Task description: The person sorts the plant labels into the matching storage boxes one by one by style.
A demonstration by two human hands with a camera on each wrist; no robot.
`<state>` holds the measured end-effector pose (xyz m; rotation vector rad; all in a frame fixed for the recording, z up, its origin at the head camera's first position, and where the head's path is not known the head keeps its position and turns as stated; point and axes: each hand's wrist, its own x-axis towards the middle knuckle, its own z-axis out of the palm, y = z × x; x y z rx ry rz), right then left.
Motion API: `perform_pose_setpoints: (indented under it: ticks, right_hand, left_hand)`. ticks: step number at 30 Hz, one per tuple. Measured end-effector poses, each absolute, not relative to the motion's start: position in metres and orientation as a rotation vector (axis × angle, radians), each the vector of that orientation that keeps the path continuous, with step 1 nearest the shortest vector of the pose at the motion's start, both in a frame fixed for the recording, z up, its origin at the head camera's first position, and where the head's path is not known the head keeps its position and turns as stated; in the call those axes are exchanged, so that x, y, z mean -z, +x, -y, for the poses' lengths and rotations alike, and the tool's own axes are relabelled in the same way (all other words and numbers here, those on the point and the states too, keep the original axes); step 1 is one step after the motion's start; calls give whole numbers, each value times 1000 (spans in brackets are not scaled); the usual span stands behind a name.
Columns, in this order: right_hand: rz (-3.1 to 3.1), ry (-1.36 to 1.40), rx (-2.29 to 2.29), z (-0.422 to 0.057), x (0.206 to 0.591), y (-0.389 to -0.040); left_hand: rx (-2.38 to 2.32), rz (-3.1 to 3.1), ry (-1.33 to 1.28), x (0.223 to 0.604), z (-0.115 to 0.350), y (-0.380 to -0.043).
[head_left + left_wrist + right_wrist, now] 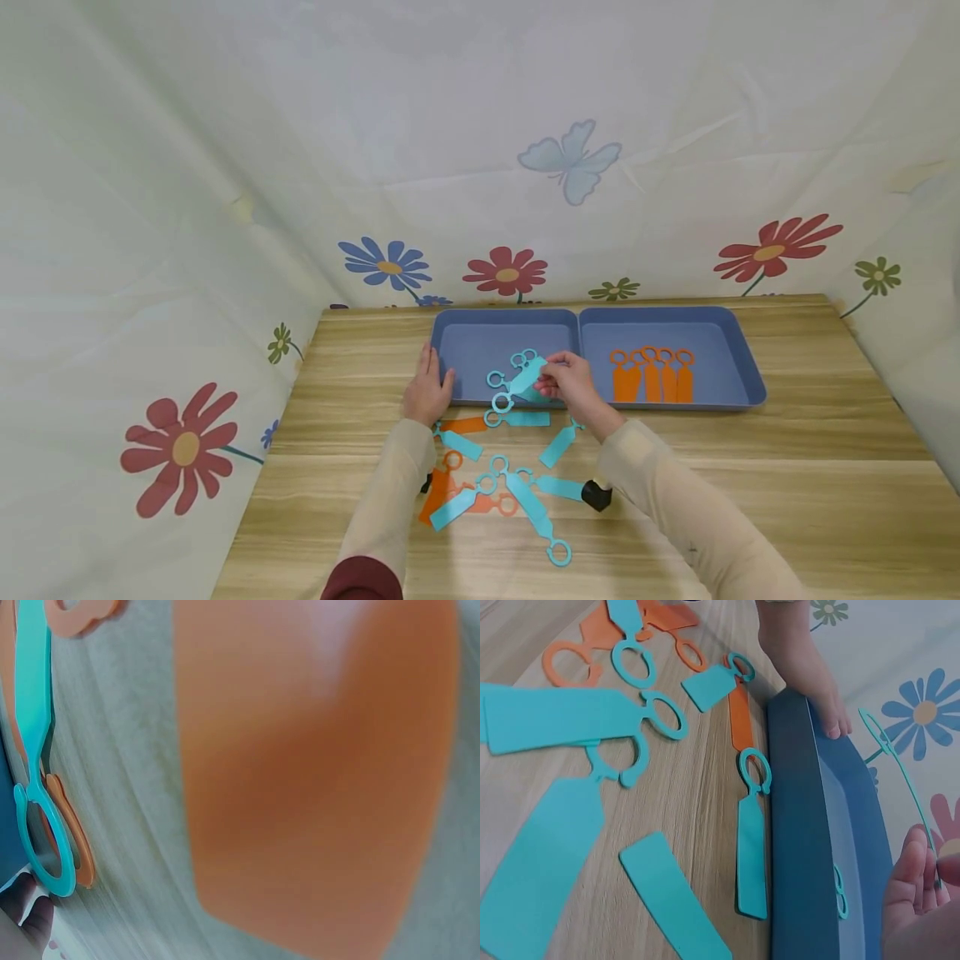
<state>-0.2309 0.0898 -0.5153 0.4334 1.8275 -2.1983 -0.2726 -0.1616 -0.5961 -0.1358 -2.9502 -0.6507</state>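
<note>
My right hand (573,387) pinches a turquoise ring-ended tag (904,778) by its flat end, above the left blue tray (480,329). The tag's open ring points away from the fingers, toward the tray's front edge in the head view. Beneath it, other turquoise tags (536,395) lie in that tray, partly covered by the held one. My left hand (427,392) rests on the tray's left rim with its fingers extended; the right wrist view shows those fingers over the tray corner. Several orange tags (648,383) lie side by side in the right blue tray (712,350).
In front of the trays, loose turquoise tags (531,502) and orange tags (439,497) are scattered over the wooden table (795,500), some overlapping. One turquoise tag (751,855) lies along the tray's front wall. A flower-printed white cloth (660,208) hangs behind.
</note>
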Motion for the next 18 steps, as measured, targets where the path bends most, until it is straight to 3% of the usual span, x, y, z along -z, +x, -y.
perform_pose_setpoints:
  ticks: [18]
  right_hand:
    - [-1748,683,2295,-86,533,-237]
  left_hand:
    - [654,2957,-134,598,162,-274]
